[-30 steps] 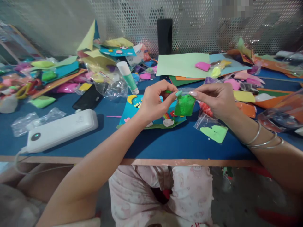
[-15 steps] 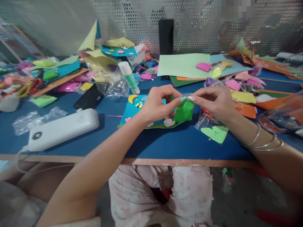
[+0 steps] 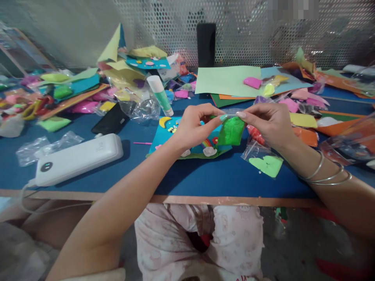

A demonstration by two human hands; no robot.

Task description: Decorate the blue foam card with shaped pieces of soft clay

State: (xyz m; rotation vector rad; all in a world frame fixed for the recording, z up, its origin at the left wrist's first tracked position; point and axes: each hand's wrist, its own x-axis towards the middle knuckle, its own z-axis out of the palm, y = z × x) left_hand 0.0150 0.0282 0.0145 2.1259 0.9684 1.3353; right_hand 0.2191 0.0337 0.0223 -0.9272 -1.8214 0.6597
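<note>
Two hands are showing: left hand [image 3: 193, 127] & right hand [image 3: 268, 123], both pinching one green clay bag [image 3: 231, 130]. Three bangles [image 3: 326, 171] are sitting on the right wrist. One white power bank [image 3: 77, 158] is lying near left, one glue stick [image 3: 159, 95] & one black phone [image 3: 109, 121] further back. One light-green clay bag [image 3: 265, 162] is lying near right.

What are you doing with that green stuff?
A person sits at a blue table full of craft bits. Both hands hold one small clear bag of bright green clay in the air: the left hand and the right hand each pinch its top edge. Under it lies a blue picture card with a rainbow and a moon. A bag of pale green clay lies to its right, and a white case to the left.
</note>
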